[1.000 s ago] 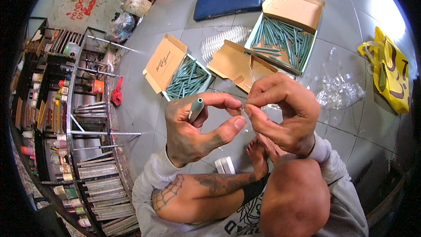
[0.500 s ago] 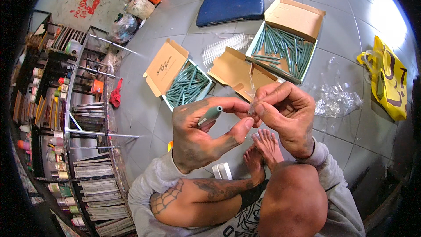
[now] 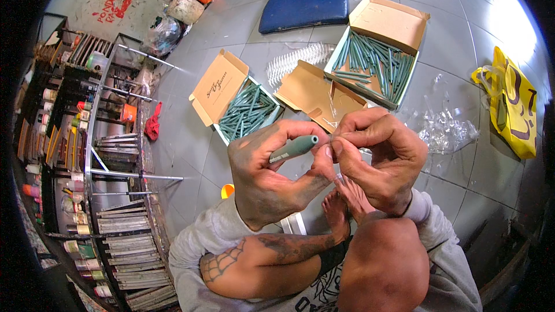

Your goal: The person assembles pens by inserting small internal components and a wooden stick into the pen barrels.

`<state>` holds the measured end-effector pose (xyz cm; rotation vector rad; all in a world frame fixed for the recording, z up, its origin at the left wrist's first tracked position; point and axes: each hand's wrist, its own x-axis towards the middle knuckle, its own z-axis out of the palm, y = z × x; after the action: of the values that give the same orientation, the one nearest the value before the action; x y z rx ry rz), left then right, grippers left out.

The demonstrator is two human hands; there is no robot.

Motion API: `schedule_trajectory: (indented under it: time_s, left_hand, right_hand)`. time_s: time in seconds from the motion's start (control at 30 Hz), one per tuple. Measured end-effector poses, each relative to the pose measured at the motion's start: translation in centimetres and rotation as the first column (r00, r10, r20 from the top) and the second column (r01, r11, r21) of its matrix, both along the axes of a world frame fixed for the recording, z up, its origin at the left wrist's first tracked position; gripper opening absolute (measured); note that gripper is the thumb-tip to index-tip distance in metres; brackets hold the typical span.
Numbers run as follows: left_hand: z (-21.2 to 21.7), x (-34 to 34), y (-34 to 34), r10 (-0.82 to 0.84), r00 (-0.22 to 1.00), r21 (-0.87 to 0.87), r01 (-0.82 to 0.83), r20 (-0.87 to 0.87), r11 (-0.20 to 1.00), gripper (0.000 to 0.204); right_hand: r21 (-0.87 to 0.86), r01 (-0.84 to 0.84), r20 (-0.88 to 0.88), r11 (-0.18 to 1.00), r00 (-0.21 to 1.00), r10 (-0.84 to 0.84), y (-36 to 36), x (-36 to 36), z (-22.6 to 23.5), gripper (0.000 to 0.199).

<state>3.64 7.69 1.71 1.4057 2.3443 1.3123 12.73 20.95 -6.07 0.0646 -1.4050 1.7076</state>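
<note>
Gripping a grey-green tube [image 3: 293, 148], left hand [image 3: 272, 179] aims its open end rightward at right hand [image 3: 378, 159], fingertips pinched shut just beside; pinched item indiscernible.

Left hand [image 3: 269, 182] and right hand [image 3: 378, 159] raised together (fingertips touching), grips closed.

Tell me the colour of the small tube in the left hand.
Dull grey-green tube, left hand; seen best in the head view.

Tube [image 3: 293, 148]: grey-green, pale label patch
Boxes [image 3: 222, 85]: tan cardboard, green sticks inside
Cushion [image 3: 304, 3]: dark blue
Bag [image 3: 514, 104]: yellow, dark markings
Floor [image 3: 462, 34]: pale grey tiles
Rag [image 3: 152, 126]: red
</note>
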Motion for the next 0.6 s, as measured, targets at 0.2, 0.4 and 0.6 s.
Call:
schedule_trajectory:
  time_s: [0.2, 0.4, 0.6]
  left_hand:
    - [-0.5, -0.1, 0.5, -0.042, 0.993, 0.103, 0.031, 0.107, 0.994, 0.013]
    - [0.5, -0.4, -0.1, -0.018, 0.934, -0.039, 0.034, 0.356, 0.999, 0.017]
    - [0.5, -0.8, -0.6, -0.001, 0.888, -0.089, 0.047, 0.461, 0.995, 0.024]
  right_hand:
    - [-0.27, -0.096, 0.019, 0.958, 0.994, 0.105, -0.5, 0.2, 0.8, 0.014]
    - [-0.294, -0.118, 0.061, 0.948, 0.988, 0.141, -0.2, 0.5, 1.6, 0.015]
    - [0.105, 0.031, 0.044, 0.994, 0.998, -0.036, 0.9, -0.1, 0.4, 0.023]
